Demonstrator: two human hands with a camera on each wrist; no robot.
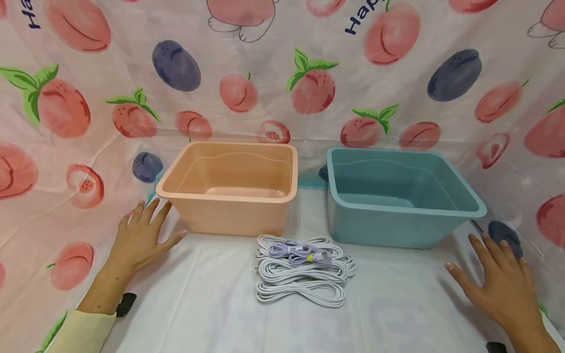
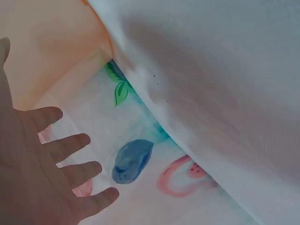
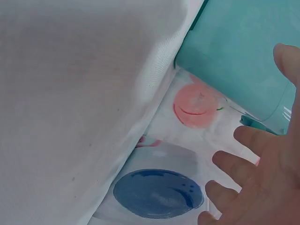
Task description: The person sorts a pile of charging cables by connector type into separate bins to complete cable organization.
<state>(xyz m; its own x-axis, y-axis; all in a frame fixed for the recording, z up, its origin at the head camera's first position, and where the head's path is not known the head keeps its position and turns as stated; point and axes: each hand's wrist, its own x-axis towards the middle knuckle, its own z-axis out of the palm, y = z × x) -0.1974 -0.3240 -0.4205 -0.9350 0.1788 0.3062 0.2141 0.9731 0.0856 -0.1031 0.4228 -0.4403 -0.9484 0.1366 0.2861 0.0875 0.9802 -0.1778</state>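
In the head view my left hand [image 1: 142,239] is spread with straight fingers beside the front left corner of an orange plastic bin [image 1: 234,215], and it holds nothing. My right hand [image 1: 500,282], also spread and holding nothing, is to the right of a teal plastic bin [image 1: 379,228]. Between the hands, in front of the bins, lie several coiled white cables [image 1: 300,289]. On top of them rest smaller bundled lavender cables [image 1: 287,251] with USB plugs, one with a yellow tag. The left wrist view shows the spread left fingers [image 2: 72,147]; the right wrist view shows the right fingers [image 3: 234,166].
A white cloth [image 1: 212,314] covers the table. Behind and at both sides hangs a pink fruit-print curtain [image 1: 265,59], close to the backs of both bins. A narrow gap separates the two bins. Dark straps are on both wrists.
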